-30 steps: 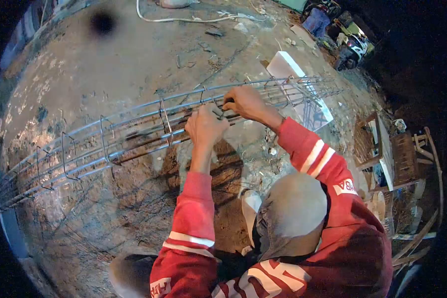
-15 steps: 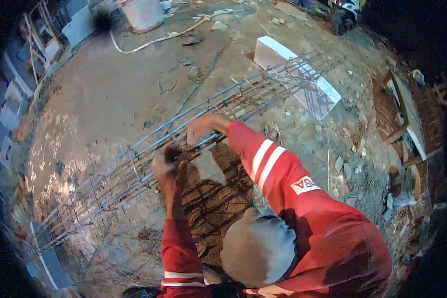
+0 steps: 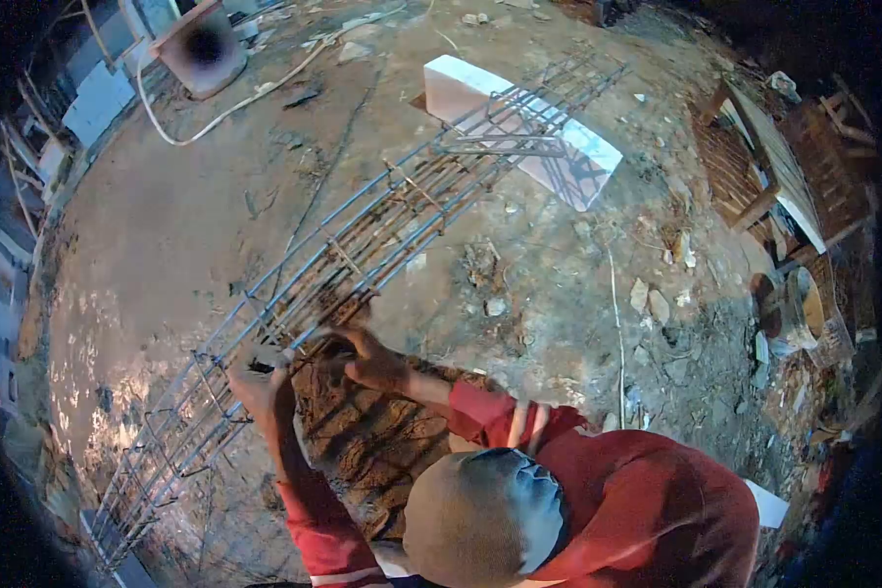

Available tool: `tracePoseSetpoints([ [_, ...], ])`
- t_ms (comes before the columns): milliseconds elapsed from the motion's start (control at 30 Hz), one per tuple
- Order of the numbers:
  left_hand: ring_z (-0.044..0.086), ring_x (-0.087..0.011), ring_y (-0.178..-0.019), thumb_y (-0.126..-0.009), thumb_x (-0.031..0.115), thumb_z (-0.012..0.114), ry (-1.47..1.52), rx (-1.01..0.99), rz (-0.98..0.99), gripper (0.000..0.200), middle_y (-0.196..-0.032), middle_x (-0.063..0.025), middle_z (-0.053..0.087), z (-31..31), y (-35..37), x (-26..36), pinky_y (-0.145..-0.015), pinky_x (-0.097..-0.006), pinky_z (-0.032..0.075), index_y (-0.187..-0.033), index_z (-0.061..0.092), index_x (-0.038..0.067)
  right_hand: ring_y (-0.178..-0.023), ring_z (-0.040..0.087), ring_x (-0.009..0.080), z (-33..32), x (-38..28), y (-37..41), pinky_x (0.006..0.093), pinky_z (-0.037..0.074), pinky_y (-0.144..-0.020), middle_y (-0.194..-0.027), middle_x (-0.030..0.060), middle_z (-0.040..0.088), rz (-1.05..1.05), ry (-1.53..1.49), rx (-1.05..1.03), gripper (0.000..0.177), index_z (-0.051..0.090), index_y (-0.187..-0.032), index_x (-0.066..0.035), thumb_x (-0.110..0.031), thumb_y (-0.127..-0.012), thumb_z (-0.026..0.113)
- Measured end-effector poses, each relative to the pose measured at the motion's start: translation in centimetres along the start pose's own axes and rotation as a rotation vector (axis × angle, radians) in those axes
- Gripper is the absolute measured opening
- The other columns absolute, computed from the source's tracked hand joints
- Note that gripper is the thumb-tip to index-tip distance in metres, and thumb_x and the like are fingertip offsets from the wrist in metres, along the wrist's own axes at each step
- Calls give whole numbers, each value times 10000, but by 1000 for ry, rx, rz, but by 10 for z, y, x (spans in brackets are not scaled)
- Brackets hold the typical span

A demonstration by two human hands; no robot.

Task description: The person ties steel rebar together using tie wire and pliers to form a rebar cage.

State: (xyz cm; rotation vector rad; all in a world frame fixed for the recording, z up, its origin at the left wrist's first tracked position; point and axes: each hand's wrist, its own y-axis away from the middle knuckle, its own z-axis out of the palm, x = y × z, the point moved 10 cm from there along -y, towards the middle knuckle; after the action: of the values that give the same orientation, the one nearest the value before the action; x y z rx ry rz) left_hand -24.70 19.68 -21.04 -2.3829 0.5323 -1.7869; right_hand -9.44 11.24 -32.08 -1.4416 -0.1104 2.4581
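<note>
A long rebar cage (image 3: pixel 338 257), made of thin steel bars with square stirrups, slants from lower left to upper right. At its near side, my left hand (image 3: pixel 262 387) has its fingers curled closed against the lower bars; what they pinch is too small to tell. Just to the right, my right hand (image 3: pixel 377 365) is bent round at the same edge, fingers and thumb curled toward the bars. Shadow and blur hide what is between them. The cage's far end lies over a white block (image 3: pixel 588 181); its lower-left end meets another pale block (image 3: pixel 132 568).
Dark loose soil (image 3: pixel 363 431) lies below my hands. A rounded grey-brown cloth shape (image 3: pixel 475 514) fills the bottom middle. A bucket (image 3: pixel 201 59) and a pale hose (image 3: pixel 235 108) are at upper left. Wooden frames (image 3: pixel 769 196) and rubble stand at right.
My view has turned, so the cage appears steeper and shifted left. My right hand has come down from above the bars to their near side. My left hand appears lower and farther left.
</note>
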Motion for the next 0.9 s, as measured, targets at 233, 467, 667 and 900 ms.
tracePoseSetpoints([
  [233,504,-137,-581,-680,203,767,-183,-40,35,260,-665,-32,586,1,-2,2,-570,-287,420,-803,641,12,-1315,384,243,18,29,-25,390,438,-985,-1361,117,465,391,1014,-283,698,492,-1367,-57,-537,-874,608],
  [467,588,-329,-710,-657,414,815,-203,19,304,474,-806,-154,629,1,10,36,-652,-381,468,-864,662,15,-1156,510,382,28,-51,11,434,493,-856,-1289,219,501,29,1733,-88,669,509,-1382,-182,-404,-778,690],
  [667,625,-308,-715,-700,290,748,-137,55,192,319,-763,-138,650,3,10,1,-688,-388,487,-838,645,22,-1041,595,371,27,-1,14,451,510,-762,-1070,168,644,72,1393,-164,463,615,-1224,-217,-228,-764,670],
  [900,539,-275,-947,-672,306,796,-187,289,393,438,-1027,-130,608,4,36,-33,-860,-439,411,-992,635,54,-1172,514,288,63,-123,52,484,234,-1108,-1116,125,630,-103,1909,-196,331,647,-1049,-88,-159,-727,669],
])
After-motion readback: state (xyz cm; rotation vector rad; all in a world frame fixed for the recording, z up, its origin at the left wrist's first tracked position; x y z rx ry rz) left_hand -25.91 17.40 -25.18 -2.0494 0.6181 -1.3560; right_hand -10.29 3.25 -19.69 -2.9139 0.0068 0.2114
